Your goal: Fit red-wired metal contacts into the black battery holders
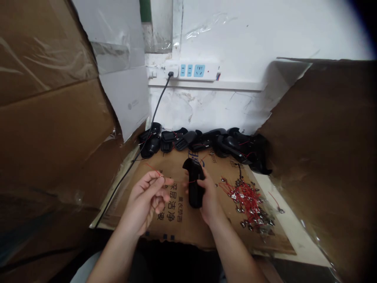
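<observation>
My left hand (149,196) is closed in a pinch, thumb against forefinger, on a thin red wire (154,169) that sticks out to the upper left. Whatever sits at the wire's end between the fingertips is too small to make out. Wrapped around the side of a black plastic housing (194,194), my right hand (209,192) holds it upright above the cardboard. The housing has a flared, hooked top, and a bit of red wire crosses its front near my thumb. A gap separates the two hands.
Several similar black housings (235,145) line the back. Small metal parts with red wires (250,204) lie heaped at right on the cardboard sheet (176,220). A black cable (157,106) runs from the power strip (194,71) down the left. Cardboard walls (321,137) flank both sides.
</observation>
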Demonstrator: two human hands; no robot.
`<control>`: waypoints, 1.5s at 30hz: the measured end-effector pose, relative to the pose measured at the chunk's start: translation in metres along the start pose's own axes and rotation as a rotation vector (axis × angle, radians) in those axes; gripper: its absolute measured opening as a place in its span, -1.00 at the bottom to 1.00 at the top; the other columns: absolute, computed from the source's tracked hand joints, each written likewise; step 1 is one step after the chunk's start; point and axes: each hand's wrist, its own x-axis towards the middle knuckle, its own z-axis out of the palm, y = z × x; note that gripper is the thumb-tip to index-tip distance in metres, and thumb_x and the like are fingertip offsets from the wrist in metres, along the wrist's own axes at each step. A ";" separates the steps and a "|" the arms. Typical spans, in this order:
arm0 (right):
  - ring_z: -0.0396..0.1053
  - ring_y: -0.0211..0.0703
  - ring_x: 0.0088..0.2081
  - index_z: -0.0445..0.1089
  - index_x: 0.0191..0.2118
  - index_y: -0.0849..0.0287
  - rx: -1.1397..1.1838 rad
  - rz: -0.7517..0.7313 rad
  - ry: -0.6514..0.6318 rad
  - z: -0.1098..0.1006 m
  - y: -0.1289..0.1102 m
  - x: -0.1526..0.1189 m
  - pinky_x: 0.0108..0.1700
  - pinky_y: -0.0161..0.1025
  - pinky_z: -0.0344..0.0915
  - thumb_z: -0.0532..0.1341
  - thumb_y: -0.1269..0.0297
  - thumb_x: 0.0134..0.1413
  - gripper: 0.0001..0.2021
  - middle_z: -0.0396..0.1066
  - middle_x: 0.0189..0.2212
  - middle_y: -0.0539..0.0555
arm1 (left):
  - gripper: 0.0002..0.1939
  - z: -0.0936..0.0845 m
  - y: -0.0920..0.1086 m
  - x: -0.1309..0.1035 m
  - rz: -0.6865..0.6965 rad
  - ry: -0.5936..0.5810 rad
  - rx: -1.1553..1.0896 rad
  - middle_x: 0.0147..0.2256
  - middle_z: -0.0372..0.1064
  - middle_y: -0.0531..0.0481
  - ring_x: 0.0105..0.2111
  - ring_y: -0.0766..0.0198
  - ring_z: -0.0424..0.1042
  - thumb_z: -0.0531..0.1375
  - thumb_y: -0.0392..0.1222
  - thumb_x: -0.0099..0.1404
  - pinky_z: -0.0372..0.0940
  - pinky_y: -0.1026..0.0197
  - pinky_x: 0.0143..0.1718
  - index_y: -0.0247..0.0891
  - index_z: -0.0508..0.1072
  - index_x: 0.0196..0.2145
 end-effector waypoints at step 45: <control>0.53 0.16 0.10 0.62 -0.06 0.03 0.340 0.119 -0.098 0.019 -0.014 -0.031 0.19 0.03 0.44 0.19 0.03 0.11 -0.61 0.65 -0.11 0.08 | -0.68 -0.002 -0.024 -0.005 0.922 -0.320 1.093 -0.13 0.62 -0.09 -0.19 0.17 0.60 0.31 -0.44 0.35 0.49 0.22 -0.17 -0.11 0.64 -0.02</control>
